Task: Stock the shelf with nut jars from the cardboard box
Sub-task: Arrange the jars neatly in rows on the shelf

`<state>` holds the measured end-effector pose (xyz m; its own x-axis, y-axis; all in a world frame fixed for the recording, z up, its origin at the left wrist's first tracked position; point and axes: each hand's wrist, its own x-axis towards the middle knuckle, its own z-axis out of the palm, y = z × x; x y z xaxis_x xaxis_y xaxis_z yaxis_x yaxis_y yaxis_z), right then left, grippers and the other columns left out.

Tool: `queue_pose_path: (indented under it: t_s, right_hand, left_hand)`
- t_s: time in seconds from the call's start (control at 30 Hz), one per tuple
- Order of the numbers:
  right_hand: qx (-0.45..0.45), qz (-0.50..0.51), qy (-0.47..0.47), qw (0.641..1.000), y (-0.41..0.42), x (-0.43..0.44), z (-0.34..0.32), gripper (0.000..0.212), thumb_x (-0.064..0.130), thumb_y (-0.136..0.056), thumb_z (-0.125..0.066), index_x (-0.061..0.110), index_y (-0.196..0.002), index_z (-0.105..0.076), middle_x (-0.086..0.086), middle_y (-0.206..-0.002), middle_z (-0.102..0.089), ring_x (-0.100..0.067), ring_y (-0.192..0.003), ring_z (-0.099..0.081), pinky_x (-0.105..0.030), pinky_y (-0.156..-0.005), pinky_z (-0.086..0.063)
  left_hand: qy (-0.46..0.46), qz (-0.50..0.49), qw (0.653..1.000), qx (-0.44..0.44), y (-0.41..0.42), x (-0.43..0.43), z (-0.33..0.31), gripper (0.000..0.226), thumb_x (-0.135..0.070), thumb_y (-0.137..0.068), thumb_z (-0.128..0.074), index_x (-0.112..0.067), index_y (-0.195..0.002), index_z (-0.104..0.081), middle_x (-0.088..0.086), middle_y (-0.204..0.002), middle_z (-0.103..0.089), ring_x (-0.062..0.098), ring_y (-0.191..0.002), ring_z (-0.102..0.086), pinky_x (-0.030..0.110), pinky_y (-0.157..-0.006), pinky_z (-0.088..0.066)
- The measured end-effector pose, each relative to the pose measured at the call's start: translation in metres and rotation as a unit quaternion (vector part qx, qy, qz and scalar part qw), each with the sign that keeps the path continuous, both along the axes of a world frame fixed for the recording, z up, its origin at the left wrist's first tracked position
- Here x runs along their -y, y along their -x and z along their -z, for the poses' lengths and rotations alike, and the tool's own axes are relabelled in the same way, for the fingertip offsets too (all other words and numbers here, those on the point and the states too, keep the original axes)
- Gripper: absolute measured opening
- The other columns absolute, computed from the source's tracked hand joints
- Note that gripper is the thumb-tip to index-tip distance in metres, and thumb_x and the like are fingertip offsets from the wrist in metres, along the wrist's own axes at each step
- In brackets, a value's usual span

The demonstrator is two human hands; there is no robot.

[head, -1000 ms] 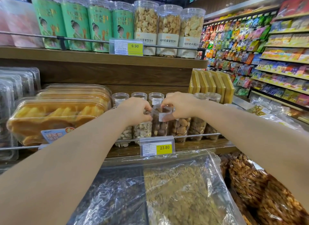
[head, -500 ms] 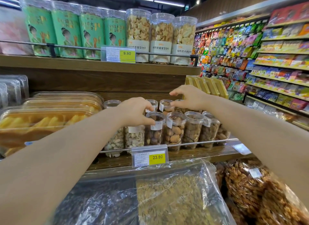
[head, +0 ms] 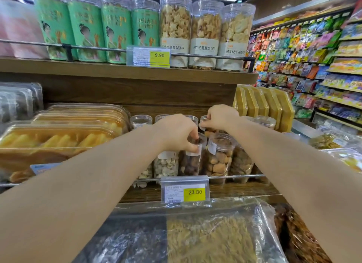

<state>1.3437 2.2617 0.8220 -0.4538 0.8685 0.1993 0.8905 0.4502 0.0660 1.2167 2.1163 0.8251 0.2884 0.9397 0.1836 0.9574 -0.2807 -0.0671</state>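
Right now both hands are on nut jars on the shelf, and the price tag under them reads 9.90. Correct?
Not quite. The price tag below the jars reads 23.80; the 9.90 tag hangs on the upper shelf. The rest holds in the head view: the left hand grips the dark-nut jar by its lid and the right hand pinches a back-row jar.

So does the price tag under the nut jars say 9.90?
No, the price tag under the nut jars says 23.80; the 9.90 tag hangs on the shelf above.
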Motion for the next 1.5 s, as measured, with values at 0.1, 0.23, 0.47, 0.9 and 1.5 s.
queue_pose_path:
  t_s: [0.1,0.23,0.47,0.9,1.5]
  right_hand:
    - [-0.005,-0.046,0.020,0.999,-0.005,-0.004,-0.003,0.028,0.039,-0.083,-0.067,0.018,-0.102,-0.068,0.000,-0.099,-0.066,-0.016,-0.087,-0.059,-0.030,-0.070,-0.046]
    - [-0.022,-0.116,0.088,0.989,-0.016,-0.005,-0.009,0.038,0.023,-0.082,-0.071,0.019,-0.119,-0.062,0.001,-0.120,-0.058,-0.016,-0.109,-0.054,-0.025,-0.084,-0.041]
    - [-0.059,-0.102,0.048,0.992,-0.014,-0.009,0.002,0.050,0.044,-0.078,-0.072,0.021,-0.120,-0.059,0.002,-0.120,-0.059,-0.018,-0.106,-0.056,-0.035,-0.089,-0.049]
    - [-0.126,-0.156,0.067,0.977,-0.038,0.027,-0.019,0.031,0.036,-0.090,-0.061,0.017,-0.115,-0.065,0.004,-0.110,-0.061,-0.015,-0.110,-0.056,-0.025,-0.087,-0.042]
    - [0.014,-0.157,0.059,0.986,-0.069,0.097,-0.009,0.034,0.030,-0.084,-0.068,0.021,-0.116,-0.059,0.011,-0.102,-0.051,-0.014,-0.098,-0.053,-0.025,-0.073,-0.039]
  left_hand:
    - [-0.002,0.000,1.000,0.009,0.001,0.001,0.001,0.043,-0.049,-0.085,-0.062,-0.023,-0.119,-0.063,-0.015,-0.089,-0.052,0.005,-0.082,-0.047,0.021,-0.064,-0.035]
    - [-0.001,-0.006,1.000,0.013,0.000,0.002,0.002,0.042,-0.047,-0.084,-0.063,-0.022,-0.118,-0.063,-0.012,-0.095,-0.056,0.007,-0.085,-0.047,0.024,-0.070,-0.038]
    - [0.008,-0.018,0.999,0.030,-0.002,0.004,0.001,0.043,-0.046,-0.083,-0.065,-0.024,-0.120,-0.063,-0.013,-0.094,-0.055,0.007,-0.086,-0.047,0.024,-0.072,-0.038]
    - [0.010,-0.031,0.999,0.042,-0.004,0.008,0.000,0.043,-0.044,-0.084,-0.065,-0.023,-0.121,-0.062,-0.006,-0.114,-0.064,0.011,-0.102,-0.056,0.026,-0.078,-0.044]
    - [0.027,-0.052,0.997,0.053,-0.008,0.009,-0.001,0.043,-0.042,-0.084,-0.066,-0.023,-0.122,-0.061,-0.006,-0.115,-0.065,0.011,-0.104,-0.058,0.024,-0.077,-0.043]
